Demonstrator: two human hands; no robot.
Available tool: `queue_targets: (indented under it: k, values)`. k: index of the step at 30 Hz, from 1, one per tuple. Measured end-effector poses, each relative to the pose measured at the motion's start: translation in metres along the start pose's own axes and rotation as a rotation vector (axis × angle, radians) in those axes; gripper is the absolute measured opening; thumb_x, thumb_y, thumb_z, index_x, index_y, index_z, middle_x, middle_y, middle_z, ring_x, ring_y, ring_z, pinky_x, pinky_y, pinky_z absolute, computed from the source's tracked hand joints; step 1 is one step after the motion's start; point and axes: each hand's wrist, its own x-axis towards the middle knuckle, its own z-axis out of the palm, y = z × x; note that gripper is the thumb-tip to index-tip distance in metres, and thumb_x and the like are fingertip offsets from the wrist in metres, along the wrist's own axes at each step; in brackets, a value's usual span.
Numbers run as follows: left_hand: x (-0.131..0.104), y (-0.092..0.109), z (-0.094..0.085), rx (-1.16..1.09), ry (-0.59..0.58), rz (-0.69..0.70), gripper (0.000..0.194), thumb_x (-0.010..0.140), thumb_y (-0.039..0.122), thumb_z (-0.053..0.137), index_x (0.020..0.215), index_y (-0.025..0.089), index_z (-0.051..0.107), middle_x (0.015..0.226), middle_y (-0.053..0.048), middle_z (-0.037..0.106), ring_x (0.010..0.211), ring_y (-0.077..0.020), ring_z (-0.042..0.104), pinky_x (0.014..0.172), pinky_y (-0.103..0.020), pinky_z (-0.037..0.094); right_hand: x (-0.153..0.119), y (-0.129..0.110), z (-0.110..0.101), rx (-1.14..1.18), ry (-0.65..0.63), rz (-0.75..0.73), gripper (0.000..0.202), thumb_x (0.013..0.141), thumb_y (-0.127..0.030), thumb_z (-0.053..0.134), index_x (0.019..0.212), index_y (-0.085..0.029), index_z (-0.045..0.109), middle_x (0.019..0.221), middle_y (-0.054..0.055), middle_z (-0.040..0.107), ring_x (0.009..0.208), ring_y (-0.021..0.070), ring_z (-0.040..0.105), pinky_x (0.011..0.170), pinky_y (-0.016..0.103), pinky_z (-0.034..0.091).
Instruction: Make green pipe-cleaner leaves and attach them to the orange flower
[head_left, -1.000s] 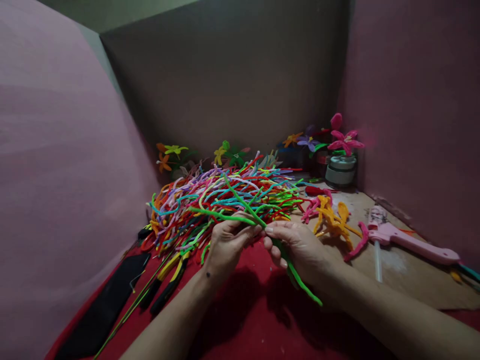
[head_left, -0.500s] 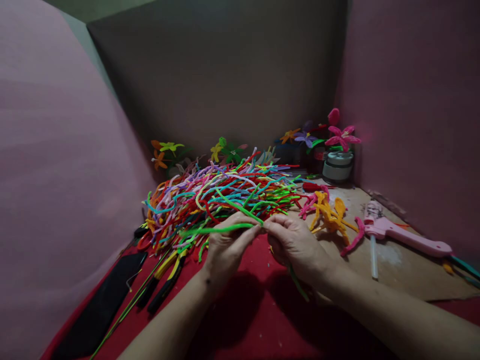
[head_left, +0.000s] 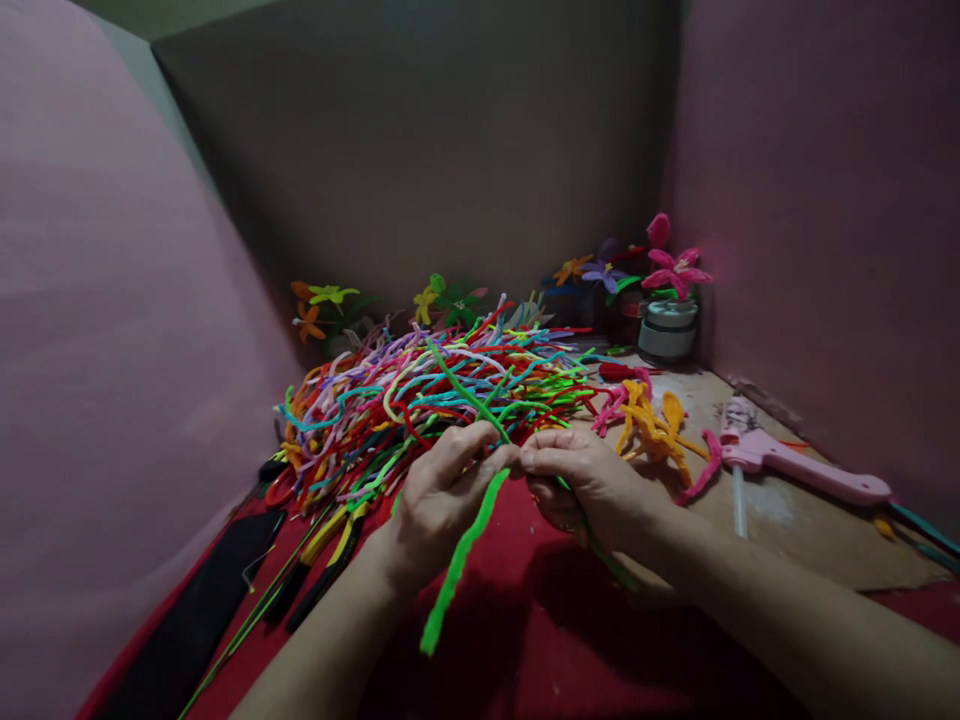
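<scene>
Left hand (head_left: 444, 492) and right hand (head_left: 589, 478) meet, fingertips pinching the green stems (head_left: 459, 570) between them; one end slants up toward the pile (head_left: 360, 400), others trail below. Half a second ago, the end now hanging beside the left thumb stretched leftward across that hand.

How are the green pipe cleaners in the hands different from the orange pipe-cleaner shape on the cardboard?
The green pipe cleaners are pinched between the left hand and right hand, while the orange pipe-cleaner shape rests on the cardboard. The green pipe cleaners show as long strands; the orange pipe-cleaner shape is a bent cluster with several arms. Green pipe cleaners are bright green, the other orange. Both look fuzzy.
</scene>
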Motion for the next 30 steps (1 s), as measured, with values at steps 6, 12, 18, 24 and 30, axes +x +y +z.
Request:
queue_targets:
  k: [6, 12, 18, 24, 30]
  values:
    - [0.004, 0.004, -0.010, 0.243, -0.159, 0.312, 0.030, 0.079, 0.004, 0.046, 0.108, 0.010, 0.052, 0.099, -0.013, 0.061, 0.089, -0.0192, 0.055, 0.076, -0.033, 0.048, -0.001, -0.002, 0.001, -0.068, 0.021, 0.013, 0.013, 0.068, -0.021, 0.056, 0.061, -0.017, 0.045, 0.042, -0.009, 0.034, 0.035, 0.0034, 0.021, 0.036, 0.020, 0.012]
    - [0.015, 0.027, -0.013, 0.208, -0.280, -0.030, 0.012, 0.079, 0.009, 0.044, 0.080, 0.013, 0.055, 0.073, -0.005, 0.057, 0.065, -0.0135, 0.051, 0.059, -0.026, 0.042, -0.011, -0.004, 0.009, -0.675, 0.107, -0.283, 0.014, 0.074, -0.017, 0.047, 0.060, -0.017, 0.047, 0.050, -0.006, 0.036, 0.046, 0.0066, 0.033, 0.045, 0.021, 0.026]
    - [0.026, 0.033, -0.014, -0.838, -0.337, -1.053, 0.024, 0.073, 0.028, 0.056, 0.058, 0.016, 0.042, 0.048, 0.007, 0.031, 0.041, -0.0040, 0.024, 0.039, -0.018, 0.019, -0.024, -0.001, 0.012, -1.477, 0.203, -1.000, 0.018, 0.078, -0.011, 0.041, 0.062, -0.018, 0.046, 0.054, 0.001, 0.048, 0.051, 0.0112, 0.041, 0.051, 0.026, 0.028]
    - [0.030, 0.037, -0.013, -1.440, -0.257, -1.368, 0.025, 0.064, 0.019, 0.060, 0.055, 0.015, 0.038, 0.049, 0.009, 0.022, 0.041, -0.0013, 0.011, 0.038, -0.017, 0.013, -0.025, 0.000, 0.007, -1.600, 0.203, -1.214, 0.019, 0.080, -0.007, 0.038, 0.071, -0.016, 0.053, 0.055, 0.004, 0.053, 0.053, 0.0144, 0.045, 0.052, 0.029, 0.030]
    - [0.029, 0.051, -0.023, -0.875, -0.155, -1.134, 0.021, 0.074, 0.029, 0.059, 0.062, 0.013, 0.052, 0.046, 0.006, 0.036, 0.040, -0.0030, 0.029, 0.038, -0.017, 0.021, -0.029, -0.005, 0.012, -1.144, 0.139, -0.855, 0.014, 0.084, -0.015, 0.043, 0.074, -0.016, 0.053, 0.059, 0.000, 0.051, 0.054, 0.0105, 0.045, 0.053, 0.024, 0.034]
